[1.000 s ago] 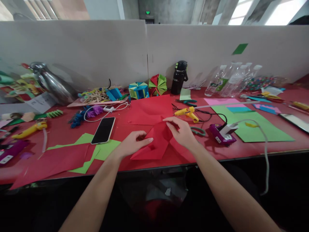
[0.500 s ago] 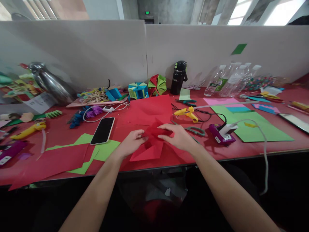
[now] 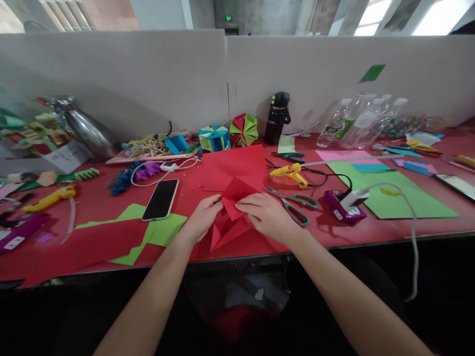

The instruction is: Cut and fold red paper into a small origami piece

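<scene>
A piece of folded red paper [image 3: 230, 228] stands partly raised near the table's front edge, with a pointed flap at its top and creased faces below. My left hand [image 3: 206, 213] grips its left side, fingers closed on the edge. On the right, my right hand [image 3: 264, 213] pinches the middle flap with thumb and fingertips. Some of the paper's right side is hidden behind that hand. Just behind the paper lies a flat red sheet [image 3: 232, 165]. Scissors with grey-green handles [image 3: 297, 205] rest beside my right hand.
A phone [image 3: 160, 199] lies on green sheets to the left, beside more red paper [image 3: 107, 242]. A yellow glue gun [image 3: 289, 173], a purple power block [image 3: 344, 206] and a large green sheet [image 3: 401, 193] are to the right. A black bottle [image 3: 276, 121] and plastic bottles [image 3: 356, 126] stand behind.
My right hand has shifted left and down onto the middle flap, and the paper's pointed top now rises upright. The scissors show more fully. The view has moved slightly.
</scene>
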The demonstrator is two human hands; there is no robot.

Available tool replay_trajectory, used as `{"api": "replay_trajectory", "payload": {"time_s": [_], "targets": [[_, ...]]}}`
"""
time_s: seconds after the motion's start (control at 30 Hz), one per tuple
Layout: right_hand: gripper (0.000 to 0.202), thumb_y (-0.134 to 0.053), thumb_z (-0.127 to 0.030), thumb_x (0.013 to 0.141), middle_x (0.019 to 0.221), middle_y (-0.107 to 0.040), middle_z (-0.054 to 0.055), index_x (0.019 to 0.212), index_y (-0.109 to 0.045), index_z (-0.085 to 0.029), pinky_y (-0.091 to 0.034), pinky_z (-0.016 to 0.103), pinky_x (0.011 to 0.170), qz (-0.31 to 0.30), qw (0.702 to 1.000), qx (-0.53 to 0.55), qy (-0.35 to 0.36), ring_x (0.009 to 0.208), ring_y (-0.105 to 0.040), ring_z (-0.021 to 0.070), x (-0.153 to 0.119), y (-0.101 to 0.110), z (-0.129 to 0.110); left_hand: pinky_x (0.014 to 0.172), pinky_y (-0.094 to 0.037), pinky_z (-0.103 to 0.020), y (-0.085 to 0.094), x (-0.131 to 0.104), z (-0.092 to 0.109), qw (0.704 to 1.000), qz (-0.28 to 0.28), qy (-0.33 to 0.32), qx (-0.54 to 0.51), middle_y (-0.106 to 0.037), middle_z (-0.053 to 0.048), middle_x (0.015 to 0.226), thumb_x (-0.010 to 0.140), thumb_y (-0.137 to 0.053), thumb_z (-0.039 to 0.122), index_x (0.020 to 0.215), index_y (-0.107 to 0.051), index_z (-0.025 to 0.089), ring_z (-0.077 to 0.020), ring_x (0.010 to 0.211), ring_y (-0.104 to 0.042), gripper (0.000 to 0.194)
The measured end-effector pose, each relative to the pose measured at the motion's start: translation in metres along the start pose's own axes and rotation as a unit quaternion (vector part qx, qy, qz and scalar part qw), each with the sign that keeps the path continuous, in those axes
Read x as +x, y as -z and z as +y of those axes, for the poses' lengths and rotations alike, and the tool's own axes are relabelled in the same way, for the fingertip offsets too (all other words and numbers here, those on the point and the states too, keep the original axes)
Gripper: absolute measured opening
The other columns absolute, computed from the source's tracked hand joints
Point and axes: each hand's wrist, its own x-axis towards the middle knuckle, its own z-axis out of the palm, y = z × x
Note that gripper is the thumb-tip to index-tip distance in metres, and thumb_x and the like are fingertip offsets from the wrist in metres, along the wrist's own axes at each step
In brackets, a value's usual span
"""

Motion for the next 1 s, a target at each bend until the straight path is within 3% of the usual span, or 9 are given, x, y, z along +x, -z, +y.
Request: {"api": "replay_trajectory", "payload": {"time_s": [0.1, 0.23, 0.3, 0.37, 0.47, 0.57, 0.67, 0.8, 1.0], "targets": [[0.038, -0.048, -0.009, 0.092, 0.124, -0.069, 0.009, 0.123, -0.068, -0.019, -0.049, 0.045, 0.098, 0.008, 0.999, -0.034, -0.008, 0.112, -0.061, 0.0262, -0.001, -0.005, -0.006, 0.102, -0.046, -0.035, -0.003, 0.002, -0.004, 0.998, 0.045, 0.006, -0.033, -0.074, -0.006, 0.111, 0.082, -0.068, 0.028, 0.102, -0.073, 0.017, -0.0214, 0.107, -0.066, 0.023], [0.039, -0.048, -0.012, 0.092, 0.129, -0.065, 0.011, 0.127, -0.065, -0.020, -0.048, 0.047, 0.101, -0.013, 0.998, -0.051, -0.034, 0.117, -0.059, 0.0283, -0.001, -0.011, -0.011, 0.105, -0.045, -0.036, -0.012, -0.001, -0.001, 0.993, 0.056, 0.040, -0.101, -0.075, -0.008, 0.107, 0.081, -0.068, 0.024, 0.099, -0.072, 0.015, -0.0224, 0.109, -0.065, 0.021], [0.039, -0.048, -0.012, 0.092, 0.131, -0.063, 0.012, 0.127, -0.064, -0.018, -0.049, 0.047, 0.100, -0.014, 0.997, -0.058, -0.052, 0.116, -0.058, 0.0294, 0.000, -0.011, -0.013, 0.104, -0.046, -0.037, -0.015, -0.005, 0.003, 0.991, 0.031, 0.039, -0.127, -0.074, -0.010, 0.107, 0.081, -0.065, 0.022, 0.102, -0.071, 0.014, -0.0233, 0.110, -0.065, 0.024], [0.039, -0.048, -0.013, 0.092, 0.131, -0.062, 0.013, 0.127, -0.064, -0.017, -0.049, 0.048, 0.099, -0.012, 0.995, -0.066, -0.068, 0.114, -0.058, 0.0304, 0.001, -0.010, -0.015, 0.103, -0.047, -0.037, -0.017, -0.009, 0.008, 0.989, -0.031, 0.034, -0.141, -0.073, -0.010, 0.112, 0.080, -0.064, 0.018, 0.111, -0.069, 0.015, -0.0242, 0.113, -0.064, 0.032], [0.038, -0.049, -0.015, 0.092, 0.130, -0.061, 0.014, 0.127, -0.064, -0.018, -0.050, 0.049, 0.097, -0.011, 0.994, -0.065, -0.083, 0.112, -0.058, 0.0307, 0.002, -0.009, -0.016, 0.101, -0.048, -0.036, -0.019, -0.014, 0.012, 0.984, -0.105, 0.036, -0.141, -0.070, -0.008, 0.120, 0.071, -0.064, 0.007, 0.127, -0.061, 0.021, -0.0250, 0.117, -0.063, 0.058], [0.037, -0.051, -0.018, 0.093, 0.133, -0.059, 0.014, 0.128, -0.062, -0.019, -0.049, 0.051, 0.100, -0.016, 0.996, -0.046, -0.080, 0.117, -0.057, 0.0312, 0.001, -0.010, -0.015, 0.097, -0.049, -0.034, -0.019, -0.015, 0.012, 0.983, -0.120, 0.031, -0.132, -0.067, -0.008, 0.125, 0.064, -0.062, -0.002, 0.135, -0.053, 0.025, -0.0251, 0.119, -0.061, 0.077], [0.037, -0.050, -0.024, 0.095, 0.137, -0.056, 0.016, 0.130, -0.060, -0.016, -0.045, 0.050, 0.107, -0.012, 0.997, -0.011, -0.071, 0.125, -0.054, 0.0308, 0.000, -0.013, -0.014, 0.092, -0.051, -0.031, -0.018, -0.014, 0.010, 0.984, -0.128, 0.017, -0.126, -0.063, -0.008, 0.129, 0.064, -0.061, -0.005, 0.138, -0.049, 0.026, -0.0248, 0.121, -0.059, 0.082], [0.042, -0.049, -0.023, 0.096, 0.145, -0.052, 0.017, 0.137, -0.055, -0.015, -0.045, 0.046, 0.110, -0.008, 0.997, 0.032, -0.071, 0.133, -0.051, 0.0283, -0.001, -0.019, -0.013, 0.099, -0.048, -0.033, -0.020, -0.014, 0.007, 0.984, -0.125, -0.004, -0.128, -0.060, -0.010, 0.134, 0.068, -0.065, -0.001, 0.138, -0.047, 0.025, -0.0250, 0.126, -0.056, 0.077], [0.061, -0.045, -0.017, 0.095, 0.152, -0.045, 0.017, 0.154, -0.030, -0.017, -0.037, 0.055, 0.114, -0.025, 0.999, 0.020, -0.038, 0.143, -0.040, 0.0293, -0.003, -0.027, -0.012, 0.106, -0.045, -0.036, -0.023, -0.012, 0.007, 0.985, -0.068, -0.025, -0.154, -0.062, -0.009, 0.130, 0.072, -0.065, 0.005, 0.124, -0.054, 0.022, -0.0230, 0.126, -0.056, 0.055]]}}
